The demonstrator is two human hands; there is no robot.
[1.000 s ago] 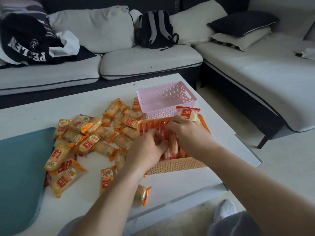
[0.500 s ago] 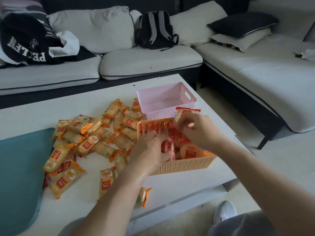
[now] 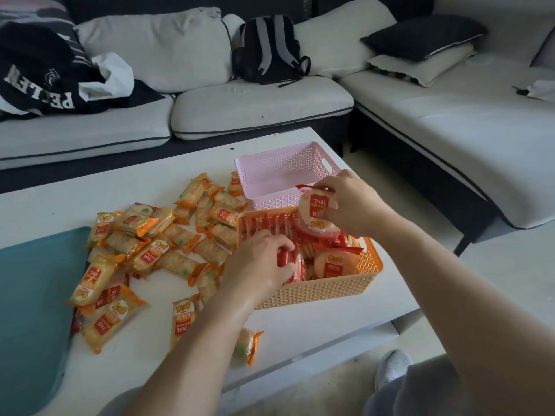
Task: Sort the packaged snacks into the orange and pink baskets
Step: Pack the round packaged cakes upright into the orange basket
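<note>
Far left on the tabletop (image 3: 150, 175): loose heap of yellow packs (image 3: 144, 244), unsorted, touching the edge of a teal mat (image 3: 30, 295). Next, left hand (image 3: 261, 265) down inside the orange basket (image 3: 315, 291), with fingers curled onto the upright red packs (image 3: 264, 225) lined along its left side, seemingly pinching a few. Then right hand (image 3: 351, 202), clamped by thumb and fingertips on a round pack (image 3: 315, 205), up over the orange basket's far rim, just before the pink basket (image 3: 270, 202); no pack visible inside the pink one.

Likely step: slotting the round pack into the red row. To do it well:
- Brace the row with the left hand against toppling.
- Part a gap first.
- Turn the pack on edge to match its neighbours.
- Lower rather than drop, and release only once wedged.
- Pinch lightly, given the probably brittle crackers inside.
- Save the pink basket for the yellow packs.

Writing, left to right:
- White block letters, upside down, on the dark hoodie (image 3: 39, 85) lying on the sofa (image 3: 255, 109): roughly "PE" and "LEN", with the middle lost in a fold.
- "151" on red labels across several yellow packs, beside a yellow logo too small to read.
- The same "151", inverted, on the round pack.
</note>
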